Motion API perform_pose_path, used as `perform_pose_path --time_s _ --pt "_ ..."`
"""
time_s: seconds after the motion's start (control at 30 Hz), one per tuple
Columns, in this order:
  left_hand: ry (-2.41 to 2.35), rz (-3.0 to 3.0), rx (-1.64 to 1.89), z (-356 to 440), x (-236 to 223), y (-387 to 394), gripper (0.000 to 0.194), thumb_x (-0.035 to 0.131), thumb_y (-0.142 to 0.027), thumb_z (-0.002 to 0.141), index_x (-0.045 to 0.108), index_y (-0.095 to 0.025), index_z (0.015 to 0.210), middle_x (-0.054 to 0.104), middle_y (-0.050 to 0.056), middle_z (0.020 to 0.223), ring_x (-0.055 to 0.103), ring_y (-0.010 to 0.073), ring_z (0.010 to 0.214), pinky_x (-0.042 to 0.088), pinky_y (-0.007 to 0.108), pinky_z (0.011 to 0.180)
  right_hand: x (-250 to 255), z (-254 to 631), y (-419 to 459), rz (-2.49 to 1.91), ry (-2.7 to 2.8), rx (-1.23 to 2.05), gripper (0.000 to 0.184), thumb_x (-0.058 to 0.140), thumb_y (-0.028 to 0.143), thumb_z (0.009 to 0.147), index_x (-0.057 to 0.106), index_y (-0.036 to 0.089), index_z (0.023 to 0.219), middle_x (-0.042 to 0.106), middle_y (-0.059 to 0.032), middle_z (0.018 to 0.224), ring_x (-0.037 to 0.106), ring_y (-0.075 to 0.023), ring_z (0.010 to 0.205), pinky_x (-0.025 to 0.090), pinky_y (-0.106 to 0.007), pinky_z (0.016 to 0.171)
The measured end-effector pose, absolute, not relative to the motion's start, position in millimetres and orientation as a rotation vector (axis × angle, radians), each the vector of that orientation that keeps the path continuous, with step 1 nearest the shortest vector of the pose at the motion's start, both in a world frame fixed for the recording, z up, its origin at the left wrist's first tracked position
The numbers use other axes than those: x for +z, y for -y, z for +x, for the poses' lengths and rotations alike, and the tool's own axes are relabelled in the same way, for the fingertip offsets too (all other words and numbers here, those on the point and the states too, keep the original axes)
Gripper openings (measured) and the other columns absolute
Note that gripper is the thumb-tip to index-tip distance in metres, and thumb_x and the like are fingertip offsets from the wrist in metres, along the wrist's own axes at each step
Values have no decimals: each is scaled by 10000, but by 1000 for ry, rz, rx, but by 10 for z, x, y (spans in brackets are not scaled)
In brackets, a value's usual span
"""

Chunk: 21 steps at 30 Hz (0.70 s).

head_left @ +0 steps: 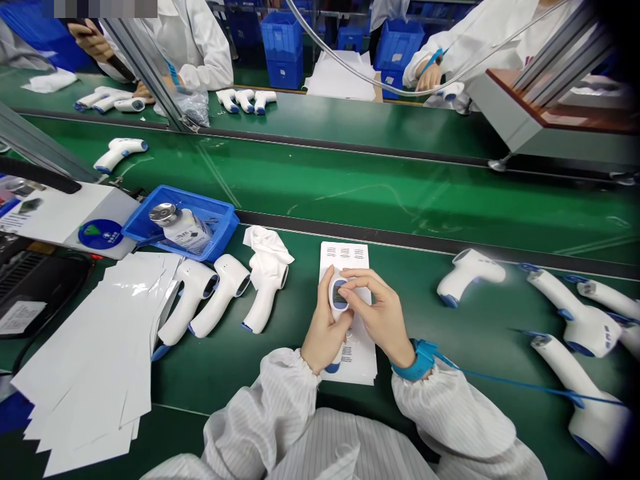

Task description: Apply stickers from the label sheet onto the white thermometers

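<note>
My left hand [323, 333] is wrapped round a white infrared thermometer [339, 298] held upright, its blue-framed screen facing me. The fingertips of my right hand [380, 313] are pinched against that screen; whether they hold something small I cannot make out. A blue wrist strap [419, 360] with a blue cord circles my right wrist. Under both hands lies a white sheet of printed labels [345, 257] on the green bench. Three white thermometers [220, 297] lie side by side to the left, the rightmost one partly covered by a white cloth [265, 247].
A stack of white sheets [95, 360] fans out at the left. A blue tray [220, 217] holds a metal-capped bottle [180, 227]. Several thermometers [575, 320] lie at the right. A green conveyor belt [350, 180] runs across, with white-coated people working beyond it.
</note>
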<state>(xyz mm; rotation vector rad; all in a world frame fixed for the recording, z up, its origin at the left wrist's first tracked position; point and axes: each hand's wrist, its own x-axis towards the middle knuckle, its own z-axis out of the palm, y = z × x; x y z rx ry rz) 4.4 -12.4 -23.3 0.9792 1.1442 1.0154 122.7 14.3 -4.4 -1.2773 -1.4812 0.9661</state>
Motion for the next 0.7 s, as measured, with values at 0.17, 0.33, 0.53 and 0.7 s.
perform_pose_path --time_s 0.17,0.33,0.53,0.7 --pt "-1120 949 996 39 -235 123 759 575 -206 844 207 -326 1496 324 55 1534 496 254 1262 477 376 977 -46 1233 -131 -1298 1511 941 64 648 233 853 671 251 796 699 -37 1045 637 -218 1006 451 -393 918" --pt "-1076 892 965 43 -203 126 787 558 -182 832 173 -358 1496 360 69 1499 582 119 695 502 281 602 -50 1226 -132 -1322 1518 917 70 647 242 853 668 248 786 703 -41 1042 635 -229 1006 438 -409 918" --pt "-974 858 978 -9 -180 143 781 536 -179 833 167 -356 1498 446 69 1396 486 84 573 462 274 560 -48 1221 -131 -1320 1521 903 66 650 235 852 667 250 790 703 -35 1040 631 -226 1009 433 -409 925" --pt "-960 826 965 -26 -177 149 664 432 -236 915 158 -354 1508 599 49 1124 484 95 532 444 281 572 -66 1222 -122 -1328 1527 889 68 645 237 855 669 253 793 704 -31 1038 632 -228 1011 434 -415 933"
